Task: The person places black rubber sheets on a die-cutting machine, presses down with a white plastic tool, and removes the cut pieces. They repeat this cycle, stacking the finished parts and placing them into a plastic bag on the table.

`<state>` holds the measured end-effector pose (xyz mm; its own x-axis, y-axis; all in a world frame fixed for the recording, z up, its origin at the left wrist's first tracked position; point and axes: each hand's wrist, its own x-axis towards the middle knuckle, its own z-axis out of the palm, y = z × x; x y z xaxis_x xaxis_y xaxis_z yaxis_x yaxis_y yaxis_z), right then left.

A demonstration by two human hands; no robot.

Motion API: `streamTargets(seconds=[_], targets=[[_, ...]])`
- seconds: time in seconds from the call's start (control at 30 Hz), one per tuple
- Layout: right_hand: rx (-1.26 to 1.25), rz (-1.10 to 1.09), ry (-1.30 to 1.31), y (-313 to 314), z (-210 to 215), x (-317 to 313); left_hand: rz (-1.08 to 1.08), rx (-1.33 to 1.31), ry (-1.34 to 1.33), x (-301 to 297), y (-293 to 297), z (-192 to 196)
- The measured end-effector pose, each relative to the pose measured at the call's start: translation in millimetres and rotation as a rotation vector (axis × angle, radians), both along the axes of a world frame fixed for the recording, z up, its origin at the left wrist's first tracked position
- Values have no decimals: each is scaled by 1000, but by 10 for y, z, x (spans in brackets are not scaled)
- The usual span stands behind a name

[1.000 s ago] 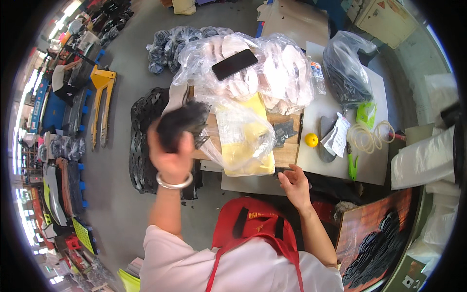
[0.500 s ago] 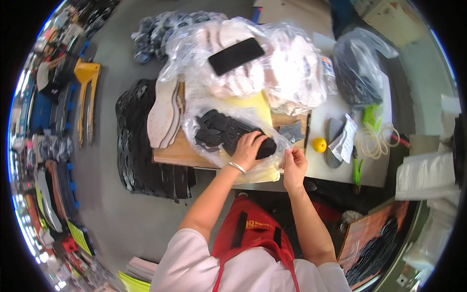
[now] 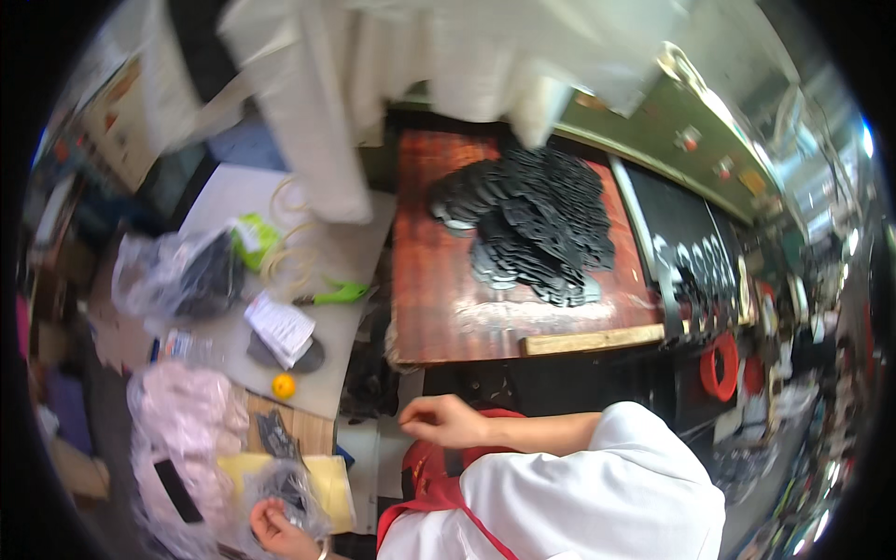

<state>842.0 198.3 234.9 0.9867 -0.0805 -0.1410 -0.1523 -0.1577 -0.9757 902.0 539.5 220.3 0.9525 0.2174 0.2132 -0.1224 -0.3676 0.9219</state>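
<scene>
My left hand [image 3: 273,523] is at the lower left, fingers curled at the edge of a clear plastic bag [image 3: 245,523]. Inside that bag lie dark cut pieces [image 3: 291,487], partly hidden by the film. In front of the red apron [image 3: 431,467] hangs my right hand [image 3: 442,422], its fingers loosely closed and nothing showing in them. A yellow sheet [image 3: 332,490] sticks out beside the bag. To the right, a reddish-brown worktable [image 3: 434,317] carries heaped black flat cut pieces [image 3: 532,219].
On the white table [image 3: 322,387] are a yellow round fruit [image 3: 284,385], papers [image 3: 280,327] on a dark sole shape, green-handled snippers [image 3: 343,293] and a bagged dark bundle [image 3: 210,275]. Bags of pale pieces [image 3: 187,411] hold a phone [image 3: 177,490]. White sheeting [image 3: 317,121] hangs ahead.
My view has swung right, bringing the reddish table to the centre. My right hand has left the plastic bag and now hangs before the apron; my left hand stays at the bag.
</scene>
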Motion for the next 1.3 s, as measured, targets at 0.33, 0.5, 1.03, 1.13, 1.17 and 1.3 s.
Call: streamTargets(seconds=[0.33, 0.5, 1.03, 1.13, 1.17, 1.3], targets=[[271, -1213, -259, -2257, 86, -1199, -1255, 512, -593, 258, -4226, 571], [426, -1017, -247, -2687, 25, -1219, -1382, 822, -717, 331, -5182, 410], [-695, -698, 15, -3131, 100, -1301, -1637, 850, -665, 582, -5603, 670], [-688, -676, 34, -3160, 106, -1222, -1597, 781, -625, 560, -5581, 600], [-705, -668, 83, -3157, 109, -1207, -1574, 781, -671, 557, -5587, 565], [-801, -608, 147, -3095, 115, -1172, -1429, 674, -892, 563, -5627, 408]])
